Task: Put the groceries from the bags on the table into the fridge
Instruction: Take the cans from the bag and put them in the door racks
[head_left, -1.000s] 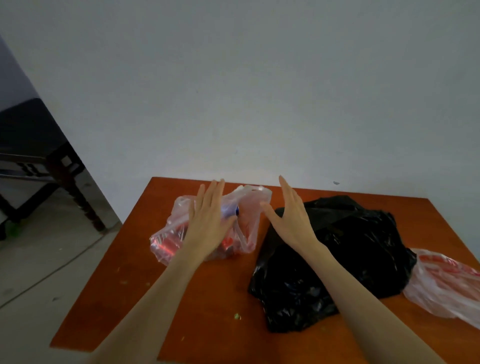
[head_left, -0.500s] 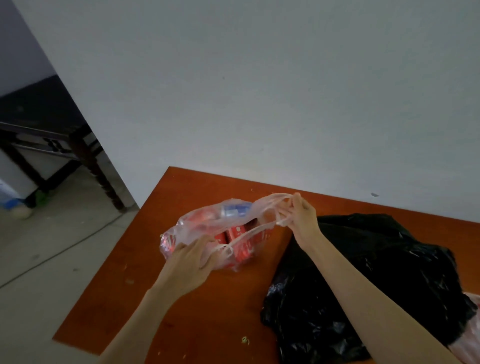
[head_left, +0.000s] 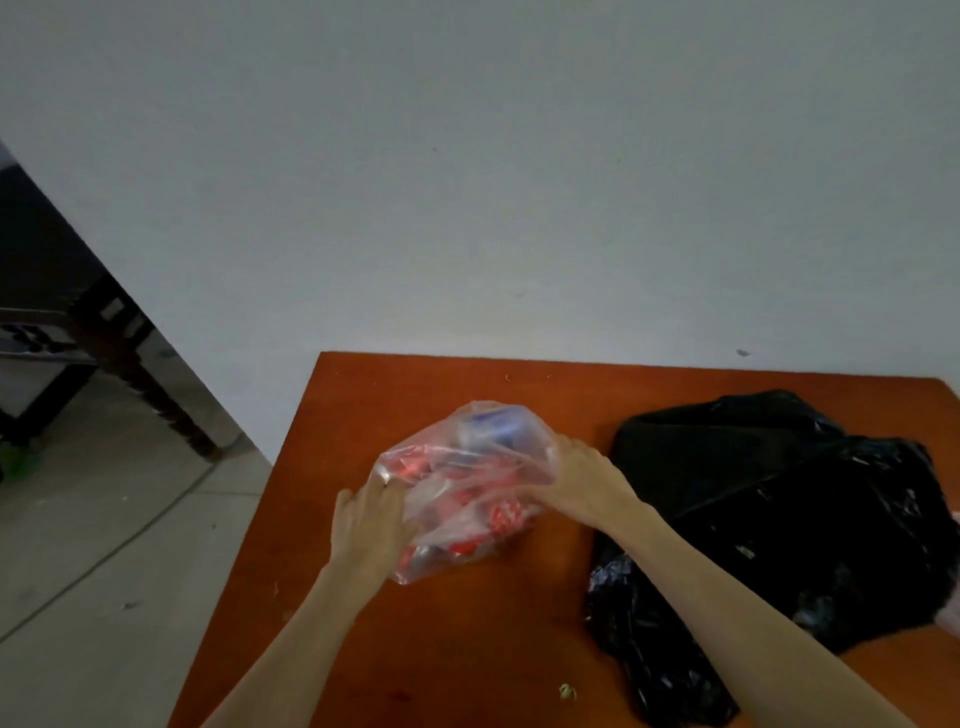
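Groceries still bagged, both hands on the clear one

Hands first: the left hand (head_left: 371, 525) is flat-ish against the near-left side of the clear plastic bag (head_left: 462, 483), fingers spread and pressing into the film. The right hand (head_left: 576, 480) is on the right side of the same bag, fingers curled into the plastic, gripping a bunch of it as far as I can make out. So both are busy with that one bag and nothing has come out of it.

The bag sits on the orange table (head_left: 467, 665), toward the left edge, straight ahead of the person. It lies a bit slantwise, long axis running from near-left up to far-right, so each hand has an end. Inside I can see red packaging (head_left: 506, 514) low and toward the right, and something blue and white (head_left: 493, 423) at the far top. Can't read what any of it is, too blurry.

Black bag (head_left: 769, 525) is slumped just right of the clear one, under the right forearm, untouched. There's a sliver of another pale bag at the far right edge of view.

My guess: they're hunting for the opening. The right hand is nearer the bunched plastic, so it probably pulls that apart while the left pins the bag down. No fridge anywhere in sight, so it's early days for the whole job.
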